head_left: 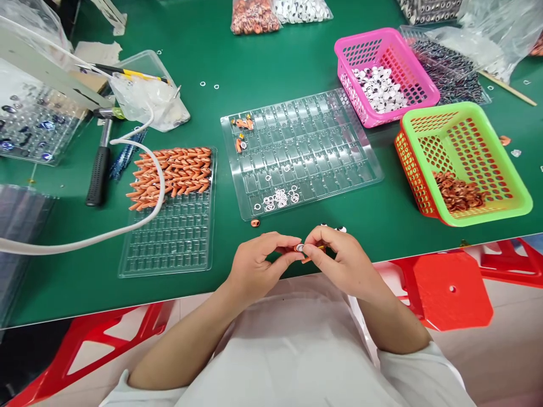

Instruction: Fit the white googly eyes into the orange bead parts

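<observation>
Near the table's front edge, my left hand (263, 264) pinches one side of a small orange part with a white ring (299, 247). My right hand (341, 257) grips the other side, where bits of orange and yellow show between the fingertips. Just beyond my hands lie black-and-white pieces (340, 229) and a loose orange-brown piece (255, 223). Behind them, a clear compartment tray (335, 164) holds a few orange-and-yellow parts (244, 122) at its upper left and several white rings (280, 198) near its front edge.
At left, a clear tray (167, 243) holds orange pieces, crossed by a white cable (156, 164); a hammer (100, 169) lies beside it. At right stand a pink basket (407, 116) with white pieces and a green basket (500, 217) with brown pieces. A red stool (458, 299) is below the table.
</observation>
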Demonstrator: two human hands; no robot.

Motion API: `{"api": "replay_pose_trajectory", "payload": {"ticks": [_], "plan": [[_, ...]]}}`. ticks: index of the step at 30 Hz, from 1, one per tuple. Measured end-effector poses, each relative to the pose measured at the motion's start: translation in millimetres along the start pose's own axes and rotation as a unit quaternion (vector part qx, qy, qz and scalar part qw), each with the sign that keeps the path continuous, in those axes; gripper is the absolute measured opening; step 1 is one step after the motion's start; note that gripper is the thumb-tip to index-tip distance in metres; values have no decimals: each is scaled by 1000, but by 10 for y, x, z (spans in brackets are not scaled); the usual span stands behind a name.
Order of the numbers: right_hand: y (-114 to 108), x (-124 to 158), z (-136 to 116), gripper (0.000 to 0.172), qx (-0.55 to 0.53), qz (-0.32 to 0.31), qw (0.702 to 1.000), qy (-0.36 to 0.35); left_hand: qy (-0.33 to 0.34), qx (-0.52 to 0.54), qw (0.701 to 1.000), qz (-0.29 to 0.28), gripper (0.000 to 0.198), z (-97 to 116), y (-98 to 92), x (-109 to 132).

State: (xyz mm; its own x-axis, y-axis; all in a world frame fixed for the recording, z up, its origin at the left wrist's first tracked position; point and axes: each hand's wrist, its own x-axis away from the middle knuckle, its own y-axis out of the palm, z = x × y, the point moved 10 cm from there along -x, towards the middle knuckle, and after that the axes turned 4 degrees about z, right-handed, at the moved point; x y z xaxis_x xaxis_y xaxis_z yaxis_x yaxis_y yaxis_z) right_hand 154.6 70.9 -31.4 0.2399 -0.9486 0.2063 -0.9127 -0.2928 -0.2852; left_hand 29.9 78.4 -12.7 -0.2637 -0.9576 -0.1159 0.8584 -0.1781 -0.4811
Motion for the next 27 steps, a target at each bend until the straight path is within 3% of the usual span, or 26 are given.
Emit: {"api": "replay_pose_trajectory", "payload": {"ticks": [15,27], "plan": [[51,6,9,14,57,-50,997,-25,42,-6,996,-78,14,55,107,-7],[45,7,44,14,44,-21,999,8,83,3,996,-30,16,111,49,29]]}}
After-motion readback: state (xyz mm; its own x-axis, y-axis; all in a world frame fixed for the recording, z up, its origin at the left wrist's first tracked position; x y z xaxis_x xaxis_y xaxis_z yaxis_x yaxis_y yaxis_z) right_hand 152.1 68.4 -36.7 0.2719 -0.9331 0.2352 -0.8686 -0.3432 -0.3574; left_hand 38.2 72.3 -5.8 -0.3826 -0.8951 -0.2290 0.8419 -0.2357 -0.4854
